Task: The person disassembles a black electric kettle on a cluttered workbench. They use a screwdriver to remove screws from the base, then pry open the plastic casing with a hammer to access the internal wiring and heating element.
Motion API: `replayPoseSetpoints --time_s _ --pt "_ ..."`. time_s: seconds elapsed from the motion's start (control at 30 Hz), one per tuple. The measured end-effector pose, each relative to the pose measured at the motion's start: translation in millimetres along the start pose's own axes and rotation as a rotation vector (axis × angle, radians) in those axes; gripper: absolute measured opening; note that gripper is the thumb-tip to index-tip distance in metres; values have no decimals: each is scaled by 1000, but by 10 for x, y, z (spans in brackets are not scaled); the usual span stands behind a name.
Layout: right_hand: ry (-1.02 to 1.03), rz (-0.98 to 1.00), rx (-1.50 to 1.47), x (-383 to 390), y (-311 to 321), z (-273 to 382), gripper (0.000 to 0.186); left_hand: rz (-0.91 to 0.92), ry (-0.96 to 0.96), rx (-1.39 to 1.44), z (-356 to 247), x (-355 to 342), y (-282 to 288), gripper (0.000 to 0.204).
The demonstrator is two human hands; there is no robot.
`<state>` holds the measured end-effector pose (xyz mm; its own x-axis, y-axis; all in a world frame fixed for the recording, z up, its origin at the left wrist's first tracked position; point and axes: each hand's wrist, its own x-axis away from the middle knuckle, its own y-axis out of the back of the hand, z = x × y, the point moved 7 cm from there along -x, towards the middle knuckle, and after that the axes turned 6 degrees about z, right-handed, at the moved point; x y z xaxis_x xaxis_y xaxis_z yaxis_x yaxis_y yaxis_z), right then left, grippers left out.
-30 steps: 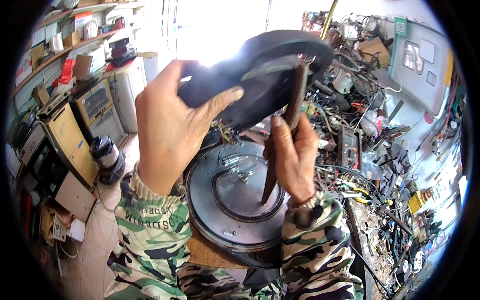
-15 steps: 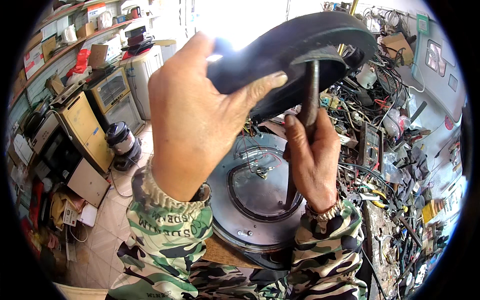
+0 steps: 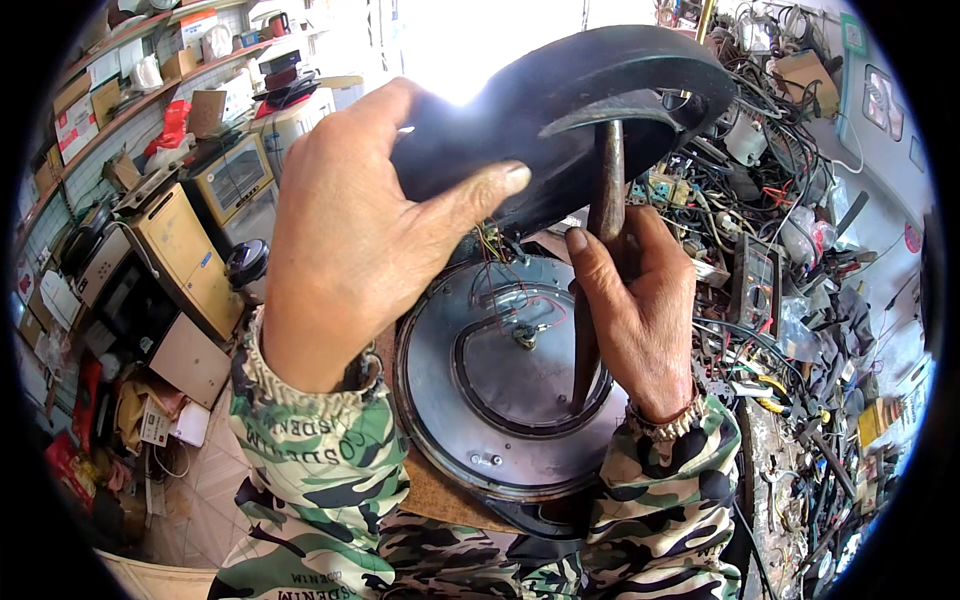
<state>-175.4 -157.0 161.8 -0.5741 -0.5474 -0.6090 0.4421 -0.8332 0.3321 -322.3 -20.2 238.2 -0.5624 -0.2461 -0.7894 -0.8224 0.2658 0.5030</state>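
My left hand [image 3: 370,220] grips the side of a black round plastic housing [image 3: 610,65], its thumb lying along the inner wall. The housing is raised and tilted over the bench. My right hand [image 3: 640,310] is closed around a long, dark, tapered metal tool [image 3: 609,190], whose exact kind I cannot tell. Its upper end reaches under the curved inner edge of the housing. The lower end points down over a round grey metal base [image 3: 500,390]. This base carries a dark ring [image 3: 465,370] and thin red wires [image 3: 545,302].
A heap of cables [image 3: 770,170], parts and tools crowds the right side, with a multimeter [image 3: 757,290] in it. A wooden board [image 3: 430,490] lies under the base. Cabinets [image 3: 185,255] and loaded shelves [image 3: 140,95] line the left.
The view has shifted slightly. The housing and my left hand sit a little further left, and the tool's upper part leans less. Both hands keep their grips.
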Motion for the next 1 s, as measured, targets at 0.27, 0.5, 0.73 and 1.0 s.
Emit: replayPoseSetpoints --time_s 0.27,0.5,0.73,1.0 --pt "-2 26 -17 3 -16 -21 25 41 39 26 82 6 -10 42" --pt "-29 47 -17 1 -26 -21 27 87 129 -61 128 3 -3 46" --pt "-21 92 -35 -5 3 -24 36 110 133 -49 170 27 19 49" --pt "-11 52 -112 -23 166 28 36 -89 2 -166 -8 115 310 49"
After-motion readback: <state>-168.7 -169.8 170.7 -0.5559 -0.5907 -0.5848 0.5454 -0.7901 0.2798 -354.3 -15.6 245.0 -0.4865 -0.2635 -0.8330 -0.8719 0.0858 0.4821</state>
